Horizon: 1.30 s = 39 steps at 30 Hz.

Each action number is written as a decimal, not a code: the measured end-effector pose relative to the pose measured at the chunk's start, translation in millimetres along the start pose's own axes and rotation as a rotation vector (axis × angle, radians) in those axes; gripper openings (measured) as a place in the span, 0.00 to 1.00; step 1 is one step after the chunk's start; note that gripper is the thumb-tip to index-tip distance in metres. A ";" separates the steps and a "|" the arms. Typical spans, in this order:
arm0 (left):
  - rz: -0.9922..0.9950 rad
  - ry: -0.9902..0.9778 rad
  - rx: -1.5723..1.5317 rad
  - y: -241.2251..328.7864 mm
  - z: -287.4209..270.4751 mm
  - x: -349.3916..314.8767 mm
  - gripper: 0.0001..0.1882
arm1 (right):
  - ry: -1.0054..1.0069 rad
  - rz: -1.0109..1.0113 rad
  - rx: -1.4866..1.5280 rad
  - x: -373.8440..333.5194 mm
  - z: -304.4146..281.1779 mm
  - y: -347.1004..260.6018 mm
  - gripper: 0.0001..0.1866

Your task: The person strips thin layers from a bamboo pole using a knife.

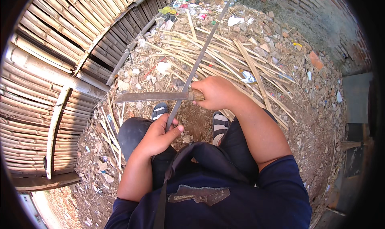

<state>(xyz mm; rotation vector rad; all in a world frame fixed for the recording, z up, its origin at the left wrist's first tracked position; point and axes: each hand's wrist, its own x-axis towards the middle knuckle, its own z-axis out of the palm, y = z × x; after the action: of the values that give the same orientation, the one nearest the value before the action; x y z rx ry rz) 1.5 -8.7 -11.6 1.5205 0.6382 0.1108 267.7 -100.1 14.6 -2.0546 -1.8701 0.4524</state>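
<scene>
My left hand [157,137] is closed around the near end of a long, flat grey-brown bamboo strip [203,52]. From there the strip runs up and away to the right, over the scattered pieces on the ground. In my right hand [216,93] is the wooden handle of a knife [150,96] with a long, dull brown blade. Its blade points left and crosses the strip just beside the handle, a little beyond my left hand. Which of the two lies on top at the crossing I cannot tell.
Many pale split strips [224,60] lie in a loose pile ahead, with more strips [111,137] by my left knee. Bamboo slat walling [52,104] stands at left, a brick wall [313,20] at far right. Stones and litter cover the ground around my sandalled feet [220,127].
</scene>
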 end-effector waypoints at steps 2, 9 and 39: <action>0.001 0.004 0.004 0.3 0.2 0.0 0.14 | -0.001 0.002 -0.003 0.0 0.8 0.4 0.16; -0.023 -0.040 0.065 0.6 -3.8 0.9 0.12 | 0.013 -0.043 0.072 -2.5 -3.1 7.4 0.17; -0.003 -0.060 -0.134 -0.2 -7.5 1.2 0.11 | 0.091 0.249 0.129 -19.7 -39.2 28.8 0.19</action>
<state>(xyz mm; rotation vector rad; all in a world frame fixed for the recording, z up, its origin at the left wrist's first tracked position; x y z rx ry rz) -1.0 -1.5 -11.6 1.3888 0.5738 0.1037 308.9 -123.3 37.3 -2.1894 -1.4996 0.5174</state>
